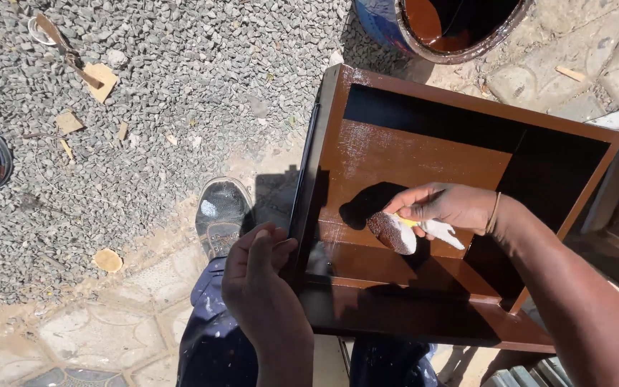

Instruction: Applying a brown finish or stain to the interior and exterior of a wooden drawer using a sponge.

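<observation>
Left hand (258,276) is clamped on the near left edge of the brown-stained open wooden box (424,154), steadying it, while a stain-soaked white cloth pad (394,233), pinched in the right hand (447,206), is rubbed across its inner panel; unstained whitish patches beyond the right hand likely need coating next.

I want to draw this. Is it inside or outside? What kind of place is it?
Outside, probably a yard where furniture gets stained. Sun falls on grey gravel and paving stones, and a pot of brown liquid stands beyond the brown wooden box.
</observation>
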